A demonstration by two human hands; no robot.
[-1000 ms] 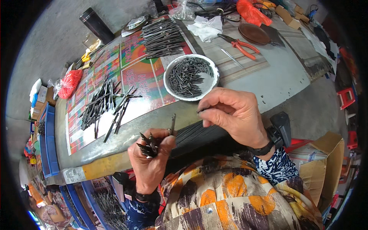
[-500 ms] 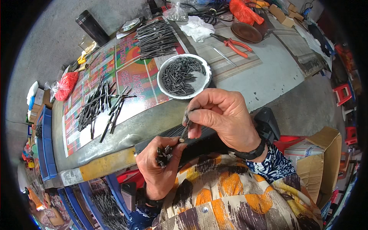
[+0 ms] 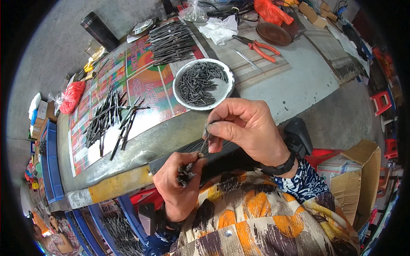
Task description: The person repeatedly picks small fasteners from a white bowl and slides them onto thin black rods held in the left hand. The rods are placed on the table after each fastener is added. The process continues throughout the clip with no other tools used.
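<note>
My left hand (image 3: 178, 181) is closed around a bunch of short black sticks (image 3: 184, 174). Between its thumb and forefinger stands a piece with a small round, pale end (image 3: 201, 155). My right hand (image 3: 250, 132) pinches a thin dark stick (image 3: 204, 145) whose lower tip meets or nearly touches that round end. Just beyond my hands is a white-rimmed bowl (image 3: 180, 99) partly filled with short thin black pieces (image 3: 200, 83). Longer black sticks lie in a loose heap (image 3: 109, 117) at the left of the table, and a neater row (image 3: 171, 42) lies farther back.
Red-handled pliers (image 3: 264, 51), a slim metal tool (image 3: 248, 60) and a brown dish (image 3: 273, 33) lie at the back right. A dark cylinder (image 3: 99, 30) stands back left. Blue trays (image 3: 51, 166) flank the table's left end; an open cardboard box (image 3: 355, 179) is at my right.
The thin stick in my right hand has come down to the round end held by my left hand. Both hands keep their grip; the view has shifted slightly.
</note>
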